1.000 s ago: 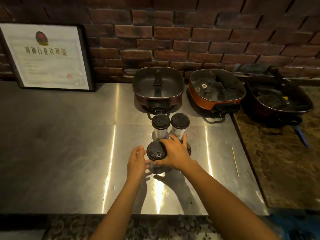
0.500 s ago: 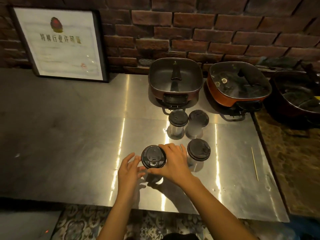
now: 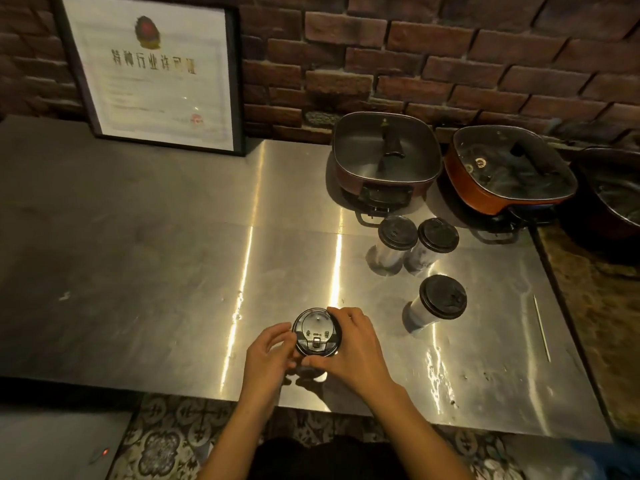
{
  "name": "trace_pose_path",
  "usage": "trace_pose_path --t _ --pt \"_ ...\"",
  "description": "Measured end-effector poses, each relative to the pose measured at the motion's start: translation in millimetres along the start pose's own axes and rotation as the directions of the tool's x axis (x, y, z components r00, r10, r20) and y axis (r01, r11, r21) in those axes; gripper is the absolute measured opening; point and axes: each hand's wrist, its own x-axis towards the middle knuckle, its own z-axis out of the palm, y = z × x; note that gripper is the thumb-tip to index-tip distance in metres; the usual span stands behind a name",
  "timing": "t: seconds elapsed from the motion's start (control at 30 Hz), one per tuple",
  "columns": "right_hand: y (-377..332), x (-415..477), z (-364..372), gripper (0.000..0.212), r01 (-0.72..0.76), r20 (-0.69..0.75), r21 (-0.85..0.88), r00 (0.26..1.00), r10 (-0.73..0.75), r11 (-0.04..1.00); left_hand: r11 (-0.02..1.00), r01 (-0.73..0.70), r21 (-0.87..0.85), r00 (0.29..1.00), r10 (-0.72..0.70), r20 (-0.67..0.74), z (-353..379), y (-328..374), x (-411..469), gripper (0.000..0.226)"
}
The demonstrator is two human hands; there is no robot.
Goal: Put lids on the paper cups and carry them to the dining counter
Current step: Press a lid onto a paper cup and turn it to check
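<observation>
Hands, left hand (image 3: 268, 351) and right hand (image 3: 353, 348), have fingers clamped around the cup (image 3: 317, 336) near the table's (image 3: 173, 271) front edge, seemingly seating its lid.

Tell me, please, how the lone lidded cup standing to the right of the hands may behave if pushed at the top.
The lone cup is tall and narrow, so it would probably tip rather than slide. Its lid looks seated, which may limit spilling. On the smooth steel counter, a low push should slide it.

4 black-lidded cups (image 3: 397, 241), upright
</observation>
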Motion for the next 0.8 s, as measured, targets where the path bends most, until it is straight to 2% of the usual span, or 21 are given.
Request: trace_pose_path --t 0.1,0.17,0.23,0.33,0.37,0.5,0.6,0.8 --pt "-1.6 -3.8 3.3 0.11 -0.054 0.008 0.059 0.999 0.053 0.997 0.999 -0.009 0.034 1.0 0.009 0.012 -4.0 0.0 2.9 0.018" --pt "-3.5 -6.6 6.4 0.109 -0.126 -0.006 0.178 0.992 0.129 0.976 0.999 -0.014 0.042 1.0 0.014 0.009 -4.9 -3.3 4.9 0.018" --pt "-4.9 -5.8 9.7 0.091 -0.202 -0.064 0.329 0.97 0.236 0.923 0.997 -0.034 0.064 0.999 0.036 -0.032 -4.6 -6.9 9.2 0.015" --pt "-8.7 9.6 10.1 0.044 -0.293 -0.145 0.504 0.899 0.414 0.812 0.999 -0.031 0.039 0.993 0.035 -0.114 1.5 -5.7 20.8 0.013" --pt "-10.6 17.8 9.6 0.04 -0.321 -0.138 0.551 0.875 0.463 0.77 1.0 -0.017 0.023 0.992 0.02 -0.126 6.4 -2.9 25.0 0.015" --pt "-22.7 46.8 13.2 0.054 -0.444 -0.028 0.583 0.826 0.562 0.681 1.0 -0.004 -0.025 0.984 0.0 -0.18 33.0 8.6 43.5 0.036" --pt "-27.2 61.7 20.9 0.062 -0.529 0.057 0.569 0.789 0.612 0.629 0.999 0.006 0.053 0.978 0.005 -0.209 51.5 12.2 54.3 0.04" --pt "-21.4 69.2 32.5 0.064 -0.604 0.078 0.486 0.749 0.658 0.631 0.983 0.069 0.17 0.972 -0.028 -0.233 60.8 3.7 64.4 0.044"
